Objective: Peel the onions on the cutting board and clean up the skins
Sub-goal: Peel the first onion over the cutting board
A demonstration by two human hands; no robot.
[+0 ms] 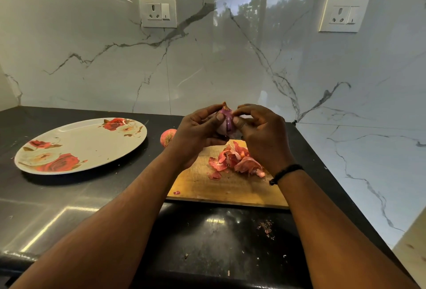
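Onion (225,120) sits above the cutting board (227,190), gripped by my left hand (196,135) while my right hand (260,132) pinches its skin; loose skins (237,160) could scatter onto the desk (92,201) if I tug hard

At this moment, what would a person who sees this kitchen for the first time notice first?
Most striking are the two hands raised at the centre: the left hand and right hand both grip a purple onion above the wooden cutting board. Just below lies a heap of pink onion skins on the board. To the left, on the dark counter, sits a large plate with red roses, and an unpeeled onion beside it.
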